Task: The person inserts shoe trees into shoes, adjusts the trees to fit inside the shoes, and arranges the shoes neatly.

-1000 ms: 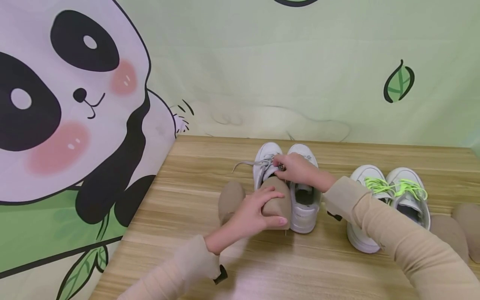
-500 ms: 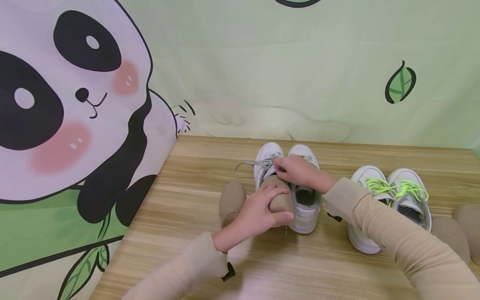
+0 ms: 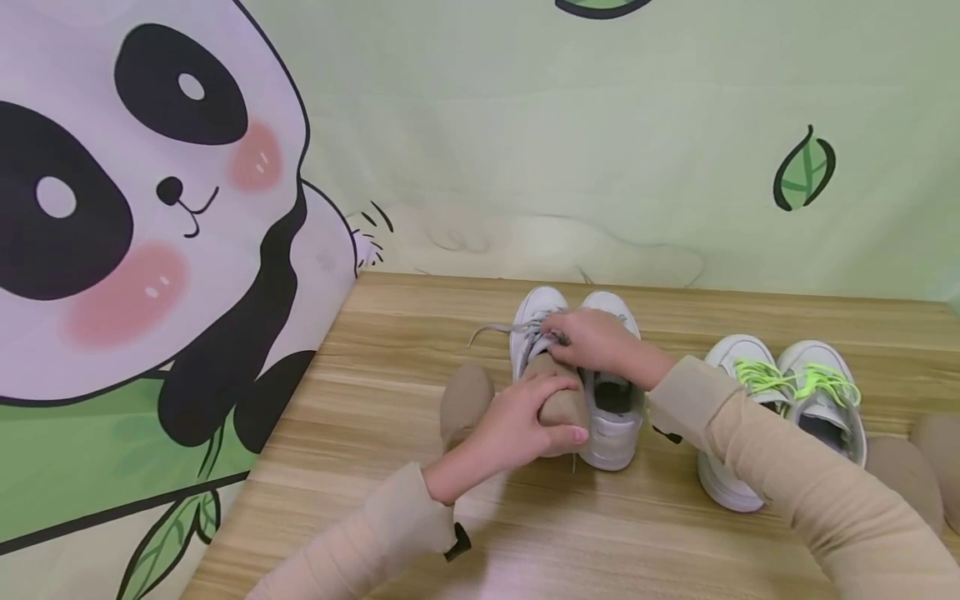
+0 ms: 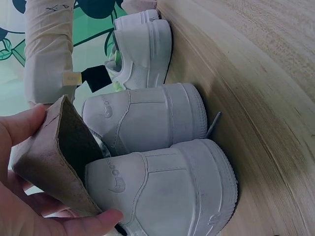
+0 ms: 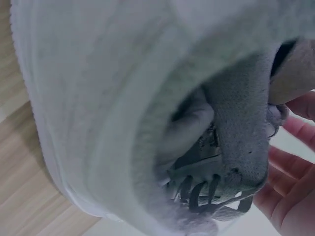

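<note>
A brown moulded shoe insert (image 3: 562, 408) sits part-way in the opening of a white sneaker (image 3: 542, 302). Its hollow rear end (image 4: 59, 157) faces the left wrist camera. My left hand (image 3: 517, 421) grips that end, thumb on one side and fingers round the other. At the sneaker's throat, my right hand (image 3: 598, 340) pinches the tongue beside the grey laces (image 3: 536, 323); the fingertips are partly hidden. The matching white sneaker (image 3: 609, 446) stands alongside, with its opening bare, under my right hand. Its heel and inside fill much of the right wrist view.
A second brown insert (image 3: 465, 400) lies left of the sneakers on the wooden table (image 3: 405, 333). To the right stand white sneakers with neon green laces (image 3: 821, 379), and brown inserts (image 3: 896, 475) lie beside them. A panda-printed backdrop (image 3: 600, 150) rises behind.
My left hand has moved a little right, closing round the insert, which has tilted slightly right. My right hand stays at the tongue. The head view has shifted slightly.
</note>
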The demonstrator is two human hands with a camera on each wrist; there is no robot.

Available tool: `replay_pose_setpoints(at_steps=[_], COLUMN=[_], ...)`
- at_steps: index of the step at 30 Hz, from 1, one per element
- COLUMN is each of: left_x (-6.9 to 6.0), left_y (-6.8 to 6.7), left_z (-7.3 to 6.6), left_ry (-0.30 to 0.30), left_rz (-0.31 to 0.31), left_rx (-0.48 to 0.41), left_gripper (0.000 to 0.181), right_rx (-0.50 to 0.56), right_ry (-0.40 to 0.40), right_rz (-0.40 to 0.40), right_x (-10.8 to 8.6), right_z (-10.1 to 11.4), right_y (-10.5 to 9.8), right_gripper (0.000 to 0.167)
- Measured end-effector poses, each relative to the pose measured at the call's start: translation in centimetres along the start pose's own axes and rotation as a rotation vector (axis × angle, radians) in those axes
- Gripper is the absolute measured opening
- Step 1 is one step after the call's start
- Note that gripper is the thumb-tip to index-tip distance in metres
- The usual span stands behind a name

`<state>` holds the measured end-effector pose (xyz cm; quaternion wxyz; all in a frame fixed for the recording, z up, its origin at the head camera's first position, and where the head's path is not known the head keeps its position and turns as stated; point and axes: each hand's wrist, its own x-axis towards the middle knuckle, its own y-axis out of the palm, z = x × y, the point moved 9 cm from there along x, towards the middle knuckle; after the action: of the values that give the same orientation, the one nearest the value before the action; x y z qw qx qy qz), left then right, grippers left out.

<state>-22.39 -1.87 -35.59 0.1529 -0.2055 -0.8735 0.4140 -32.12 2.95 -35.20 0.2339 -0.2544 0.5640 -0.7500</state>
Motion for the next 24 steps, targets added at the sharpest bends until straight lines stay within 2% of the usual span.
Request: replay_pose_setpoints(at_steps=[3,8,10,16,20,24], left_x=[-0.1,-0.1,-0.1,-0.1,0.0,-0.1], left_y=[0.0,0.1,0.1,0.1,0.1,0.1], left_z=[0.0,0.1,0.1,0.0,-0.2,-0.1], left_ry=[-0.009,-0.003,-0.002,0.015,0.035,0.028], left_rz=[0.013,0.014,0.013,0.002,0.000,0.002], left_rx=[-0.003,-0.001,-0.003,-0.002,0.019,0.007], left_gripper=[0.051,0.051,0.051,0.050,0.050,0.050], right_rx=[-0.011,-0.081,-0.147,-0.365,-0.385,-0.344], right_ry=[-0.048,-0.158,-0.205,-0.332,-0.326,-0.301], right_rz=[0.004,-0.011,-0.028,-0.148,-0.167,-0.133], right_x=[0.1,0.4,0.5,0.3,0.3,0.5], right_z=[0.7,2.0,2.5,4.0,4.1,4.0], right_y=[-0.1,-0.2,-0.3,0.0,0.2,0.3], right_gripper=[0.016,0.015,0.011,0.007,0.004,0.006])
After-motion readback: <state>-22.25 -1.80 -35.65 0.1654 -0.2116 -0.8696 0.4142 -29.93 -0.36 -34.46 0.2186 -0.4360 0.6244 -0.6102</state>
